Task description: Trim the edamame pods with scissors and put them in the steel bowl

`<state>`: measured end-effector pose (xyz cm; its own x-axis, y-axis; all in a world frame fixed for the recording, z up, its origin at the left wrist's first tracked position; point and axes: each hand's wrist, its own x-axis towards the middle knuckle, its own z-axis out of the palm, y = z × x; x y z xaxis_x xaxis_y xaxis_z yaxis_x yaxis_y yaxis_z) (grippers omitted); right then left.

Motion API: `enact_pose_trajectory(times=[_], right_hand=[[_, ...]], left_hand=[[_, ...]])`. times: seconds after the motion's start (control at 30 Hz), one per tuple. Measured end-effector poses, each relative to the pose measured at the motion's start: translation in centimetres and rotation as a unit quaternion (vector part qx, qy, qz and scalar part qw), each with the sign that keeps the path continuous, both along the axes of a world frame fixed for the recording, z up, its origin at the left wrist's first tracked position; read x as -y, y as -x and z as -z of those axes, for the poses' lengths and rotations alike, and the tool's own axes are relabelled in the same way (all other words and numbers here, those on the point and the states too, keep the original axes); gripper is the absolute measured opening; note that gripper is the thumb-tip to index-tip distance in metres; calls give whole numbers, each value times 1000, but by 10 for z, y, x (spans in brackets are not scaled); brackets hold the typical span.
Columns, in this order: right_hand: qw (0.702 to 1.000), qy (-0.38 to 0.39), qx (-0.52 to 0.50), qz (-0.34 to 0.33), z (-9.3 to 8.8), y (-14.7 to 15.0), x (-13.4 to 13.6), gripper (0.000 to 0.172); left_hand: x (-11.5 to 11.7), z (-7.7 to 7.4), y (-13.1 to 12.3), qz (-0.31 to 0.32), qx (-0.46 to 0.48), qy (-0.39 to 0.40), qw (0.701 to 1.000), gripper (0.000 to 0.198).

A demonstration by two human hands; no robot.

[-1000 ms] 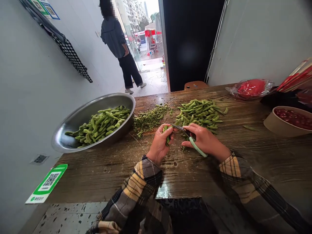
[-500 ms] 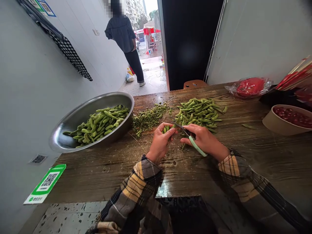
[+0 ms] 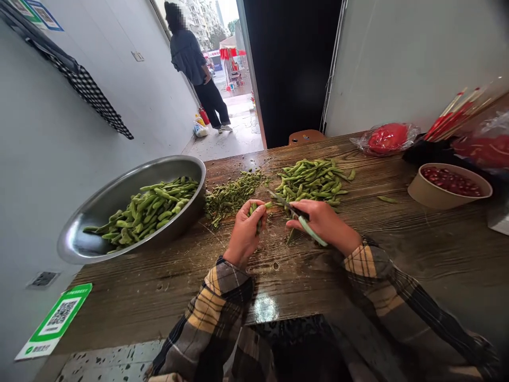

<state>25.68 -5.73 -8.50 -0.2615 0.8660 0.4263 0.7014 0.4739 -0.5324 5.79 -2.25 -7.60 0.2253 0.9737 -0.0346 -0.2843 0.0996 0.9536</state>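
My left hand [image 3: 245,228] is closed around a few green edamame pods [image 3: 254,208], one tip poking out between thumb and forefinger. My right hand [image 3: 320,220] grips a pair of scissors [image 3: 308,229] with pale green handles, blades pointing left close to that pod tip. Just beyond the right hand lies a heap of whole edamame pods [image 3: 314,180]. Behind my left hand is a pile of small green trimmings [image 3: 233,195]. A large steel bowl [image 3: 115,183] on the left, tilted in view, holds many pods [image 3: 151,212].
The wooden table [image 3: 191,297] carries a paper bowl of dark red pieces [image 3: 427,193], a red item in clear plastic [image 3: 387,139] and red-tipped sticks [image 3: 449,114] at right. A green QR card [image 3: 58,318] sits at the left edge. A person [image 3: 194,74] stands by the doorway.
The view has turned slightly right, shifting everything leftward. The scissor blades now stand a little apart from the pod tip in my left hand. The person in the doorway has shifted stance.
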Motion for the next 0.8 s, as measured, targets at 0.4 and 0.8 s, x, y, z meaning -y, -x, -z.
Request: enact_pose_trajectory(times=[0.4, 0.8], right_hand=[[990, -10, -106, 91, -9, -12, -5, 40], [993, -10, -93, 66, -10, -8, -3, 36]], left_hand=[[1, 6, -13, 77, -138, -35, 987, 11], [7, 20, -21, 116, -384, -210, 891, 3]])
